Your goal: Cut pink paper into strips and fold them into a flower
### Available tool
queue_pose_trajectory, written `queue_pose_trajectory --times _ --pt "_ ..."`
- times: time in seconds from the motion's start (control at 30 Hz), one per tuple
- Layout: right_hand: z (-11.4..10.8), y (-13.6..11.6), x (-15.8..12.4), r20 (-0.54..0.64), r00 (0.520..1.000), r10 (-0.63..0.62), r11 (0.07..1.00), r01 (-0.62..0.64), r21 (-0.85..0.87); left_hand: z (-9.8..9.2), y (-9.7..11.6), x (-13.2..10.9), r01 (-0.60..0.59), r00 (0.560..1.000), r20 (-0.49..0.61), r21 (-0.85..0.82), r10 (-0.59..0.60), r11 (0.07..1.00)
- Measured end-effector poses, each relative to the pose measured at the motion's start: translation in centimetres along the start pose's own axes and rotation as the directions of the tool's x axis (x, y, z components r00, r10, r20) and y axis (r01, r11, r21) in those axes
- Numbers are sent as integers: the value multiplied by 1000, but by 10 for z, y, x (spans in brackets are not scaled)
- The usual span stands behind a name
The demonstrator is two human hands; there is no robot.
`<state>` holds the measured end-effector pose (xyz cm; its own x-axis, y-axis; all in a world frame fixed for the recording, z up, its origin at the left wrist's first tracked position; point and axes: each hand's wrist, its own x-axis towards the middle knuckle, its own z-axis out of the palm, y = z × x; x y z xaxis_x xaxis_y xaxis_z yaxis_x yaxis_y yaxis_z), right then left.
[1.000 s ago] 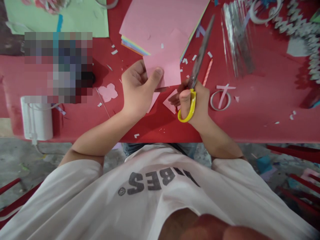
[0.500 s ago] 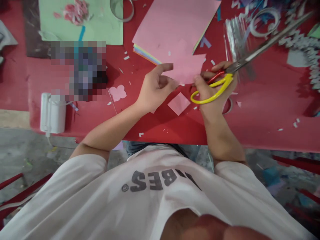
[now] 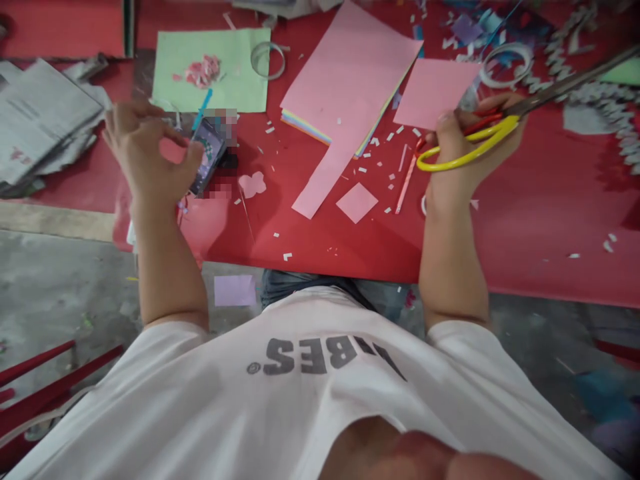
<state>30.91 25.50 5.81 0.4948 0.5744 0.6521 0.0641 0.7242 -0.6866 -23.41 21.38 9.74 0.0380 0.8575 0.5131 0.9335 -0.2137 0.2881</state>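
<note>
My right hand [image 3: 465,150] is closed around a pair of scissors [image 3: 493,137] with yellow and red handles, the blades pointing up and right. Its thumb also pins the lower corner of a pink paper piece [image 3: 433,90]. Off to the left, my left hand [image 3: 155,150] hovers with its fingers apart, its thumb close to a phone [image 3: 207,157] with a lit screen. Between the hands lie a pink paper strip [image 3: 323,187], a small pink square [image 3: 357,203] and a pink flower-shaped cutout [image 3: 253,184].
A stack of coloured sheets [image 3: 350,80], pink on top, sits at the back middle of the red table [image 3: 320,247]. A green sheet [image 3: 240,73] bears pink scraps and a tape roll [image 3: 269,60]. Newspapers [image 3: 45,127] lie left; another roll [image 3: 506,65] stands right.
My left hand has left the pink paper and swung left to the phone. My right hand has shifted right with the scissors and paper. The pink strip now shows on the table.
</note>
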Motion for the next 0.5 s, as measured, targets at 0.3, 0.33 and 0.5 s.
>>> queue_pose_trajectory --times 0.3,0.33,0.5 --pt "6 4 -7 26 1000 -15 998 17 -60 -34 -104 -26 406 843 440 -140 -310 903" --pt "8 4 -8 9 1000 -15 998 15 -66 -33 -107 -26 413 831 456 -119 -320 903" --pt "17 -11 -12 -38 996 78 988 -82 -134 -17 -119 -34 280 888 405 -104 -216 954"
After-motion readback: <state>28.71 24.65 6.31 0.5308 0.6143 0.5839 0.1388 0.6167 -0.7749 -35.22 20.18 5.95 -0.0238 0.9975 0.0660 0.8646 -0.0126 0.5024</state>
